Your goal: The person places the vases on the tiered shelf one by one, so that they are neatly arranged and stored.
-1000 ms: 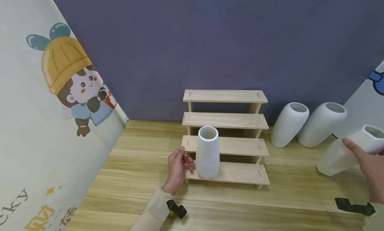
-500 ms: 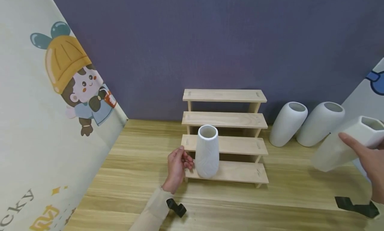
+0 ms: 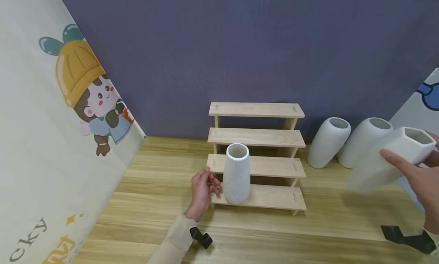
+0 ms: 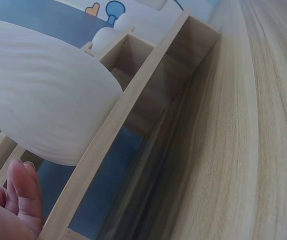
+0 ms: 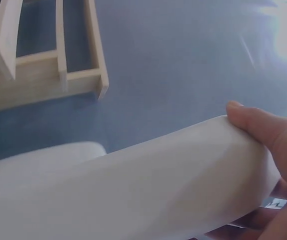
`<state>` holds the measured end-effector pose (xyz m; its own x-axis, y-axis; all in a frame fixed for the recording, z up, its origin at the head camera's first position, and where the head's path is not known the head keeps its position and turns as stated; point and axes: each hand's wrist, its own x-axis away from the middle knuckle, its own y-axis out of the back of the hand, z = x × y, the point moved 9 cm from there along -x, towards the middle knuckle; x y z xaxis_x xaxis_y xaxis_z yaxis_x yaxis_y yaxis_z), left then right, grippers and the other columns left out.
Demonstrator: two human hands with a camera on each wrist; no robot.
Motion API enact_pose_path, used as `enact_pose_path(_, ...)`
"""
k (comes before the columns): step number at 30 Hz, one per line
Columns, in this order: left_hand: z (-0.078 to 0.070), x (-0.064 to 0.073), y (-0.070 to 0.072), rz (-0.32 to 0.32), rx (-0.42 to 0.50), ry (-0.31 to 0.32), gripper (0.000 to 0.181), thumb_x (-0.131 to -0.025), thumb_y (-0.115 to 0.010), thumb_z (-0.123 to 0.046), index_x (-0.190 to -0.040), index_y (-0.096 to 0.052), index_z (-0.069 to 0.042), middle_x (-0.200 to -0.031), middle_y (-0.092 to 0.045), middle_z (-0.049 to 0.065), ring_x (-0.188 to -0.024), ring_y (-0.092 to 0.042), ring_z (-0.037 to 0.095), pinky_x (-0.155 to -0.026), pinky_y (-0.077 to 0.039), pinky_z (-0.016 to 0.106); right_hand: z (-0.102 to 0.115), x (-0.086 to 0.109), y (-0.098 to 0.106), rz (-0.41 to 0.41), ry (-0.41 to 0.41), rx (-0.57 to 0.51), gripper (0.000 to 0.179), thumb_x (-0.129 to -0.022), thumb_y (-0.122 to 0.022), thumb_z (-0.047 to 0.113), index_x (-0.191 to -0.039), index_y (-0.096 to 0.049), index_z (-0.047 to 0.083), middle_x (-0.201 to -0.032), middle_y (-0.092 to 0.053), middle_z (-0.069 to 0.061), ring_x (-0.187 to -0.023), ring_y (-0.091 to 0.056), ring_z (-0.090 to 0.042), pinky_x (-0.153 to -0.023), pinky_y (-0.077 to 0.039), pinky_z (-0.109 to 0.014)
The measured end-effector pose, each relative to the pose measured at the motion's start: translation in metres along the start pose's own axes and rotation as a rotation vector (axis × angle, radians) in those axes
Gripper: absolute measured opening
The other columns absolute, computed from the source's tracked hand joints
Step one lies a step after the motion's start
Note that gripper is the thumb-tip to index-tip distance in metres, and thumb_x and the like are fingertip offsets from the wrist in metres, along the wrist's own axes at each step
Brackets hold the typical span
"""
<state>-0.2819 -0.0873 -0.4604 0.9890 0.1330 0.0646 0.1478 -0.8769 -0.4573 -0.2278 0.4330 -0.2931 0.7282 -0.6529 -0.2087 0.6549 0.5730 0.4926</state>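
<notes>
My right hand (image 3: 422,182) grips a white vase (image 3: 387,159) with an angular mouth near its rim, thumb on the near side. This vase leans over to the left, held above the table at the right; in the right wrist view the thumb and fingers span its upper end. On the lowest step of a pale wooden four-tier stand (image 3: 274,198), a rounded white vase (image 3: 236,176) with a wavy relief stands upright. Beside it, at the step's left end, my left hand (image 3: 201,191) stays with loosely curled fingers (image 4: 26,190), holding nothing.
Two more white vases, one nearer the stand (image 3: 329,144) and one farther right (image 3: 360,148), stand by the back wall, the second partly behind the held vase. A dark blue wall (image 3: 257,47) rises behind the wooden table (image 3: 154,180). A light wall with a cartoon figure (image 3: 103,100) borders the left.
My right hand has lifted the angular vase off the table and brought it left and a little up. The left hand and the vase on the stand keep their places.
</notes>
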Motion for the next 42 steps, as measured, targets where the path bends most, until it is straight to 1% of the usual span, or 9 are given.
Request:
enact_pose_path(3, -0.001, 0.0, 0.0, 0.004, -0.003, -0.002, 0.04, -0.107, -0.04, -0.018, -0.069, -0.049, -0.009, -0.053, -0.063, -0.002, -0.043, -0.058, 0.007, -0.039, -0.048, 0.018, 0.005, 0.005, -0.003, 0.051, -0.016, 0.012, 0.078, -0.088, -0.076, 0.026, -0.149, -0.032, 0.047, -0.149, -0.047, 0.021, -0.112, -0.045, 0.018, -0.119, -0.036, -0.022)
enact_pose_path(9, -0.001, 0.001, 0.0, 0.002, 0.001, -0.005, 0.04, -0.107, -0.04, -0.017, -0.069, -0.049, -0.009, -0.052, -0.063, -0.002, -0.043, -0.058, 0.007, -0.038, -0.048, 0.018, 0.019, 0.016, -0.007, 0.107, 0.054, -0.003, 0.079, -0.085, -0.08, 0.027, -0.148, -0.036, 0.047, -0.127, -0.051, 0.03, -0.1, -0.045, 0.016, -0.101, -0.038, -0.013)
enact_pose_path(12, -0.001, 0.001, 0.0, 0.001, 0.009, -0.007, 0.04, -0.106, -0.04, -0.016, -0.069, -0.049, -0.009, -0.052, -0.063, -0.002, -0.042, -0.058, 0.007, -0.038, -0.047, 0.018, 0.024, 0.021, -0.01, 0.133, 0.07, 0.018, 0.079, -0.087, -0.078, 0.031, -0.149, -0.033, 0.049, -0.132, -0.05, 0.028, -0.103, -0.043, 0.016, -0.116, -0.039, -0.025)
enact_pose_path(18, -0.001, 0.0, -0.001, 0.012, 0.001, -0.014, 0.039, -0.106, -0.041, -0.017, -0.069, -0.049, -0.01, -0.053, -0.063, -0.003, -0.043, -0.059, 0.006, -0.039, -0.048, 0.018, 0.036, 0.027, -0.017, 0.177, 0.111, -0.004, 0.08, -0.087, -0.078, 0.031, -0.15, -0.031, 0.047, -0.125, -0.048, 0.03, -0.101, -0.045, 0.013, -0.113, -0.045, -0.028)
enact_pose_path(20, -0.001, 0.0, -0.001, 0.014, -0.002, -0.016, 0.039, -0.106, -0.041, -0.017, -0.069, -0.048, -0.01, -0.053, -0.063, -0.003, -0.044, -0.059, 0.006, -0.039, -0.047, 0.018, 0.04, 0.03, -0.02, 0.188, 0.124, 0.004, 0.08, -0.088, -0.076, 0.032, -0.151, -0.029, 0.047, -0.123, -0.046, 0.031, -0.101, -0.045, 0.012, -0.117, -0.042, -0.039)
enact_pose_path(22, -0.002, 0.001, -0.001, 0.013, -0.001, -0.015, 0.038, -0.106, -0.041, -0.017, -0.069, -0.048, -0.01, -0.053, -0.063, -0.003, -0.044, -0.059, 0.006, -0.039, -0.047, 0.018, 0.045, 0.031, -0.021, 0.191, 0.14, -0.014, 0.079, -0.087, -0.078, 0.03, -0.15, -0.033, 0.045, -0.117, -0.046, 0.033, -0.099, -0.047, 0.011, -0.107, -0.046, -0.028)
enact_pose_path(23, -0.002, 0.001, -0.001, 0.011, 0.0, -0.014, 0.038, -0.106, -0.041, -0.017, -0.069, -0.048, -0.01, -0.053, -0.063, -0.003, -0.044, -0.06, 0.006, -0.039, -0.047, 0.018, 0.047, 0.032, -0.022, 0.194, 0.142, -0.006, 0.079, -0.087, -0.078, 0.031, -0.15, -0.032, 0.046, -0.119, -0.047, 0.032, -0.098, -0.047, 0.01, -0.106, -0.046, -0.03)
enact_pose_path(28, -0.002, 0.001, -0.001, 0.002, 0.012, -0.015, 0.034, -0.106, -0.042, -0.016, -0.073, -0.048, -0.009, -0.053, -0.062, -0.003, -0.044, -0.06, 0.006, -0.038, -0.047, 0.018, 0.062, 0.034, -0.023, 0.166, 0.196, -0.047, 0.077, -0.08, -0.085, 0.023, -0.145, -0.047, 0.039, -0.111, -0.053, 0.031, -0.087, -0.051, 0.007, -0.065, -0.039, -0.006)
enact_pose_path(42, 0.001, -0.003, 0.0, 0.008, 0.034, -0.01, 0.033, -0.106, -0.041, -0.016, -0.075, -0.046, -0.009, -0.052, -0.062, -0.002, -0.042, -0.059, 0.007, -0.037, -0.046, 0.018, 0.093, 0.044, -0.036, 0.169, 0.351, -0.103, 0.074, -0.074, -0.089, 0.014, -0.139, -0.056, 0.031, -0.107, -0.056, 0.029, -0.081, -0.054, 0.004, -0.059, -0.044, -0.003)
